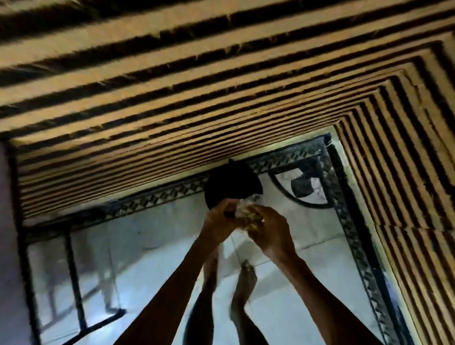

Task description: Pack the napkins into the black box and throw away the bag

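A black box (231, 186), dark and blurred, is held up in front of the slatted wall. My left hand (216, 222) grips its lower edge. A crumpled clear bag (248, 213) with brownish contents sits between my two hands, right below the box. My right hand (270, 232) is closed around the bag from the right. Both forearms reach up from the bottom of the view. Whether there are napkins inside the box or the bag is hidden.
A wall of tan and black slats (200, 77) fills the top and right. Below my hands lies a glass table top with a black patterned metal frame (351, 225). My bare feet (243, 280) show through the glass on a pale tiled floor.
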{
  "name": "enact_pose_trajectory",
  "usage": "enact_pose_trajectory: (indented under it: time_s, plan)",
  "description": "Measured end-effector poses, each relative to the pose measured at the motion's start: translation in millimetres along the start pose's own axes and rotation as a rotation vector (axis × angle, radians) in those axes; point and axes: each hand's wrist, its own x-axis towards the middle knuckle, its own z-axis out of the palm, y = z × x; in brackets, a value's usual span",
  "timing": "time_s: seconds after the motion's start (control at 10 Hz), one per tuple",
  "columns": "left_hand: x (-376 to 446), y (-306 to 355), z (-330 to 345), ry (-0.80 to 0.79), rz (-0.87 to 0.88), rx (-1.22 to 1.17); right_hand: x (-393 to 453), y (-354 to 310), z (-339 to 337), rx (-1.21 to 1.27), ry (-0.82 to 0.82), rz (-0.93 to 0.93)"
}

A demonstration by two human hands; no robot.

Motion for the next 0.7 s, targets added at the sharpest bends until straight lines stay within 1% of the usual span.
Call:
enact_pose_trajectory:
  time_s: [0.1, 0.2, 0.3, 0.4, 0.5, 0.6, 0.7]
  plan:
    - [85.9, -57.7, 10.5, 0.090, -0.087, -0.048, 92.5, 56.0, 48.5, -0.058, -0.029, 0.062]
    - [157.3, -113.8, 11.8, 0.171, -0.126, -0.030, 169.7, 107.5, 99.1, -0.050, -0.032, 0.001]
    - [214.9, -171.8, 14.5, 0.135, -0.089, 0.109, 237.6, 150.9, 142.9, -0.373, 0.001, -0.070]
    - [253.2, -207.9, 18.1, 0.110, -0.123, 0.100, 285.9, 174.3, 174.6, -0.493, 0.045, -0.050]
    - [278.2, -231.2, 18.6, 0.096, -0.102, 0.070, 312.5, 200.3, 192.4, -0.526, -0.047, -0.055]
    - [277.9, -233.1, 17.6, 0.096, -0.093, 0.030, 323.9, 226.4, 193.3, -0.635, -0.166, -0.078]
    - [250.3, -218.3, 15.3, 0.109, -0.085, -0.003, 291.5, 189.8, 169.1, -0.560, -0.166, -0.105]
